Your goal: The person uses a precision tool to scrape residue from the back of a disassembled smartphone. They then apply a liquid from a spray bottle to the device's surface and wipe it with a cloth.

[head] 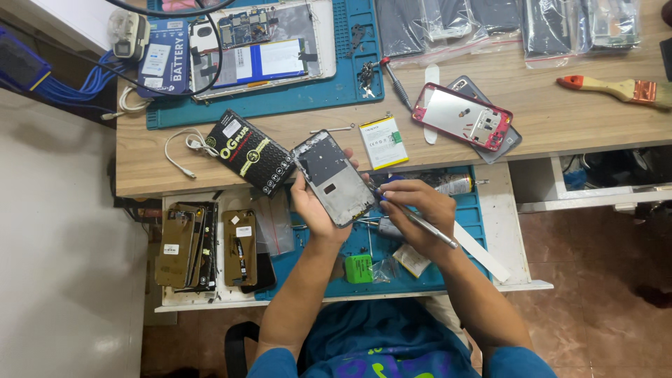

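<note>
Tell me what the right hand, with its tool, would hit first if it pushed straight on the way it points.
Most likely the opened phone frame held in the left hand: the right hand aims its screwdriver at the frame's lower right edge.

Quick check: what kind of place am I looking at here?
Likely a phone repair bench: the left hand holds an opened phone frame, the right hand a metal tool, loose battery nearby.

Phone frame (333, 176): grey, rectangular, open side up, dark inner panel exposed, tilted diagonally above the pulled-out drawer at the desk edge. Metal tool (420, 222): slim, silver shaft, tip touching the frame's lower right edge, angled down-right.
</note>
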